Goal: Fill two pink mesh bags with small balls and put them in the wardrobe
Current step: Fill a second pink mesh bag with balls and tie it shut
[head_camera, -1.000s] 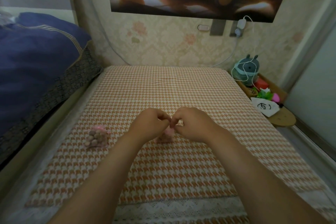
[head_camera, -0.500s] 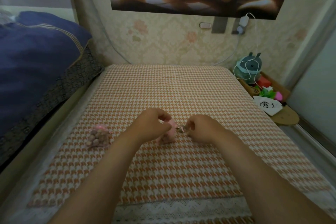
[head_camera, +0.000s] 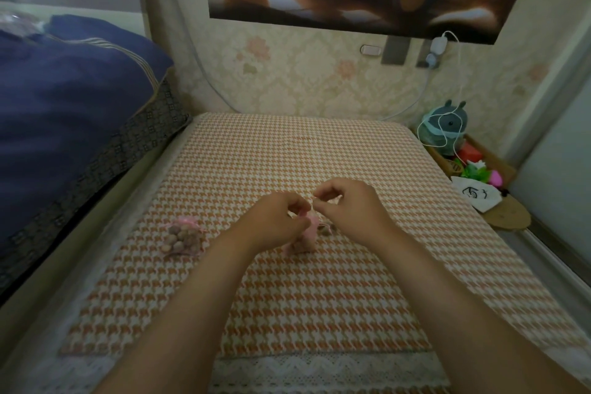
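A pink mesh bag (head_camera: pixel 307 235) stands on the houndstooth-covered table (head_camera: pixel 287 157). My left hand (head_camera: pixel 276 222) grips its gathered top from the left. My right hand (head_camera: pixel 350 208) hovers just right of and above the bag's mouth, thumb and forefinger pinched on what looks like a small ball, mostly hidden by the fingers. A few loose small balls (head_camera: pixel 327 230) lie on the cloth right of the bag. A second pink mesh bag (head_camera: pixel 184 238), full of brownish balls, lies apart to the left.
A bed with a dark blue quilt (head_camera: pixel 64 112) borders the table on the left. At the right, a low shelf (head_camera: pixel 507 217) holds a plush toy (head_camera: pixel 444 128), a white pouch and small items. A pale sliding door (head_camera: pixel 563 176) stands beyond it.
My right hand went from the bag's mouth down to the loose balls on the cloth, then rose back toward the bag with its fingers pinched. My left hand kept hold of the bag.
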`<state>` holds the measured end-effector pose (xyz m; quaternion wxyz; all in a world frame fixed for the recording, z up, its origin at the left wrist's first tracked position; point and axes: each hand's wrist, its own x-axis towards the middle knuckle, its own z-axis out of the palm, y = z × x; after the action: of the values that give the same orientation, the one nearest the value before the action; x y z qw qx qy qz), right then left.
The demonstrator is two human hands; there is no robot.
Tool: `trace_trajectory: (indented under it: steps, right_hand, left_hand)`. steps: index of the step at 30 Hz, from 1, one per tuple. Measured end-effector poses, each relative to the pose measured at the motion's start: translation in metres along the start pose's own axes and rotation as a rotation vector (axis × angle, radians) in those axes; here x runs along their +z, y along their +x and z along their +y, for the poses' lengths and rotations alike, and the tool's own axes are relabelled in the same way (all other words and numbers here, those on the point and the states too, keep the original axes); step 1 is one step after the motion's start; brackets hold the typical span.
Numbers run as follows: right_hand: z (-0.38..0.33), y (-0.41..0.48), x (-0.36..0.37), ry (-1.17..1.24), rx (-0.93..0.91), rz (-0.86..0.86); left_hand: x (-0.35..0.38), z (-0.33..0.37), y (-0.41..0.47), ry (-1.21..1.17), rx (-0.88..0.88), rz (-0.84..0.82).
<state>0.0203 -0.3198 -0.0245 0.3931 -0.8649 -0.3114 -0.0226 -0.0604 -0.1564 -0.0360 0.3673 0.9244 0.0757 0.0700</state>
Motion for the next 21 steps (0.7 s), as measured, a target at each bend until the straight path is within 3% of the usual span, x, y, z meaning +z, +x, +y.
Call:
trace_trajectory:
  steps: [9,15,17,21]
  right_hand:
    - [-0.011,-0.006,0.008,-0.028,-0.090,-0.111]
    - [0.003,0.004,0.003,-0.021,-0.035,-0.011]
    - [0.014,0.006,0.003,-0.112,0.013,-0.012]
    - [0.029,0.003,0.007,-0.377,0.108,-0.171]
  left_hand:
    - [-0.002,-0.001,-0.004,-0.010,-0.014,-0.025]
    - [-0.002,-0.004,0.001,0.011,-0.026,0.011]
    - [-0.002,-0.005,0.001,0.012,-0.027,0.017]
    - [-0.001,-0.007,0.002,0.007,-0.010,0.031]
